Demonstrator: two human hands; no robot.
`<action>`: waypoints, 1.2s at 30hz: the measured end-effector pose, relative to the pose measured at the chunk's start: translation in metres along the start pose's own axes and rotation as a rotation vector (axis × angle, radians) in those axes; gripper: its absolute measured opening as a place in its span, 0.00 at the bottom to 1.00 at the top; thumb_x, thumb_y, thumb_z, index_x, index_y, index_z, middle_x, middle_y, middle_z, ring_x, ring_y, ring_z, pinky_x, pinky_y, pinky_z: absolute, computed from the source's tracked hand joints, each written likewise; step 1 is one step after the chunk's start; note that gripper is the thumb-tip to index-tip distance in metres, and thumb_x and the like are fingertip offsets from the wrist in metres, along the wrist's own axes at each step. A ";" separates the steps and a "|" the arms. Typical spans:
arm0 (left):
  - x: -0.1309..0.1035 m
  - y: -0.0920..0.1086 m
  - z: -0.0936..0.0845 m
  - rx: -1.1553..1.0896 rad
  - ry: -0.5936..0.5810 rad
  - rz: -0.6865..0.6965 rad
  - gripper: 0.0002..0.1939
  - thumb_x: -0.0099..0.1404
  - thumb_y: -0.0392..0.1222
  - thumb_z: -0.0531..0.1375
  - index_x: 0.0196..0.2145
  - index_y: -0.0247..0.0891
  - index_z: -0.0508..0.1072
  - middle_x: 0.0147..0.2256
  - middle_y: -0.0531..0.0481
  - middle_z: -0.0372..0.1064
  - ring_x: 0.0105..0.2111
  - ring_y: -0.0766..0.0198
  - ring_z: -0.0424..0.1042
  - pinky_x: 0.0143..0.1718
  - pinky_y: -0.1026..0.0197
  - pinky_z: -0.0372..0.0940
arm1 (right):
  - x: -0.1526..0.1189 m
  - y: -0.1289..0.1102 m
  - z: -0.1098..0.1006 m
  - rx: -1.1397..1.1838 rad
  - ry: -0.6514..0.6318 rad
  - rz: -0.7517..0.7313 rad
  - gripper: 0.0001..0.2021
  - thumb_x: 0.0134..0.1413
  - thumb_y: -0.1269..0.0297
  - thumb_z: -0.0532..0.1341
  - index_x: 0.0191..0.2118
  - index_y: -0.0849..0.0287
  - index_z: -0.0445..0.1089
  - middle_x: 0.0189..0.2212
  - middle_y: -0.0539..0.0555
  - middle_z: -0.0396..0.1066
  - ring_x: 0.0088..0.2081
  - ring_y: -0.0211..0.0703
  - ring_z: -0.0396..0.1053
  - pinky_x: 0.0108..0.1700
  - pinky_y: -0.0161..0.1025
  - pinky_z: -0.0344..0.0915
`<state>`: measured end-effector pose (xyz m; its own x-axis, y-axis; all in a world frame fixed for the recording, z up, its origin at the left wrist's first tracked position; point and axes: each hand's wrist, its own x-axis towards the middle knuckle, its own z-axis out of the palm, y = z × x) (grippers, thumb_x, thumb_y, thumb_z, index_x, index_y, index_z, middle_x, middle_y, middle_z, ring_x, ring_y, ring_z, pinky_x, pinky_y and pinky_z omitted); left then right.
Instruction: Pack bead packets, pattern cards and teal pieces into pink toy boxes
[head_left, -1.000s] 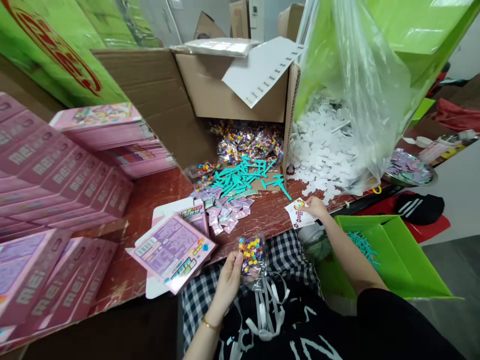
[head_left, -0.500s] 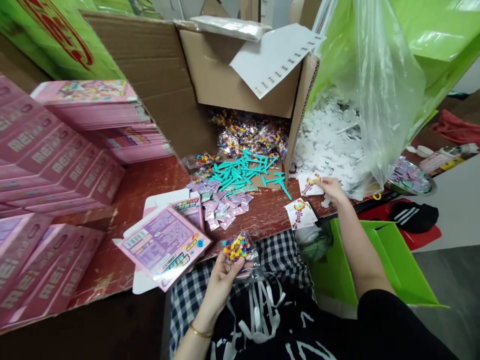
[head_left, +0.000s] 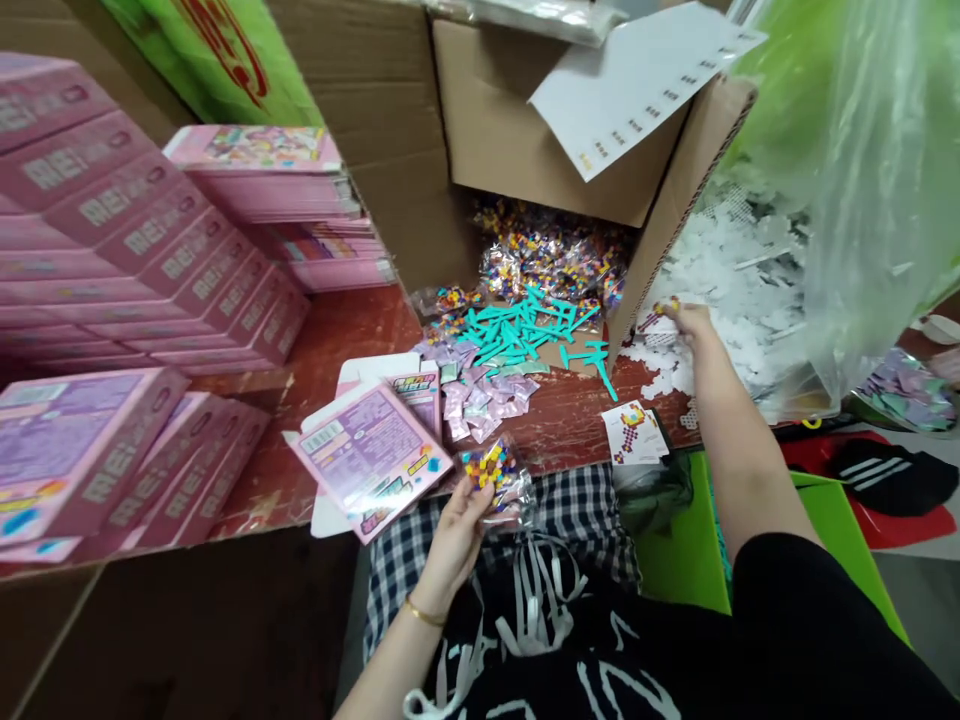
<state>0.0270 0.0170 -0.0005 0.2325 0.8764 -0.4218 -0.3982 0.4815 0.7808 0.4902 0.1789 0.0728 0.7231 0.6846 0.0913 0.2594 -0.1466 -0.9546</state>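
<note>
My left hand (head_left: 463,525) is closed on a clear plastic bag of small colourful beads (head_left: 491,470), held over the table's front edge. Out to the right, my right hand (head_left: 691,322) pinches a small printed card (head_left: 657,318) at the edge of a heap of white plastic pieces (head_left: 739,285). More printed cards (head_left: 632,432) lie by the table edge below it. Turquoise plastic tools (head_left: 517,328) are piled in the middle, with small purple and green packets (head_left: 487,395) in front. Pink printed boxes (head_left: 375,455) lie flat near my left hand.
Stacked pink boxes (head_left: 180,260) fill the left side. An open cardboard box (head_left: 540,130) with many bead bags stands at the back. A green bin (head_left: 675,560) is below the table at right; a bowl of packets (head_left: 907,390) sits at far right.
My right hand has moved up and away with the card, toward the white pieces. My left hand still holds the bead bag. The camera view has shifted.
</note>
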 end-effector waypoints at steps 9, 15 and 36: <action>0.015 -0.020 0.014 0.067 -0.029 0.082 0.29 0.54 0.57 0.66 0.48 0.38 0.68 0.40 0.45 0.76 0.33 0.57 0.78 0.23 0.63 0.72 | -0.276 0.037 0.052 0.318 -0.684 0.172 0.17 0.42 0.54 0.70 0.38 0.53 0.72 0.34 0.52 0.77 0.35 0.46 0.75 0.39 0.44 0.71; 0.004 -0.019 0.016 -0.002 0.045 0.129 0.31 0.49 0.44 0.71 0.49 0.38 0.67 0.46 0.44 0.75 0.41 0.57 0.76 0.37 0.59 0.74 | -0.314 0.033 0.118 0.132 -0.503 -0.216 0.15 0.63 0.52 0.52 0.43 0.53 0.71 0.43 0.56 0.73 0.46 0.47 0.69 0.53 0.47 0.65; 0.001 -0.011 0.002 -0.074 0.032 0.003 0.41 0.51 0.41 0.70 0.60 0.45 0.59 0.44 0.46 0.73 0.31 0.62 0.75 0.23 0.64 0.72 | -0.239 -0.016 0.091 0.353 -0.680 -0.106 0.18 0.47 0.55 0.68 0.45 0.54 0.75 0.37 0.54 0.76 0.40 0.47 0.73 0.47 0.49 0.72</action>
<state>0.0334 0.0131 -0.0083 0.2037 0.8771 -0.4349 -0.4639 0.4777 0.7461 0.2545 0.0829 0.0405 0.1244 0.9870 0.1022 0.0029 0.1026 -0.9947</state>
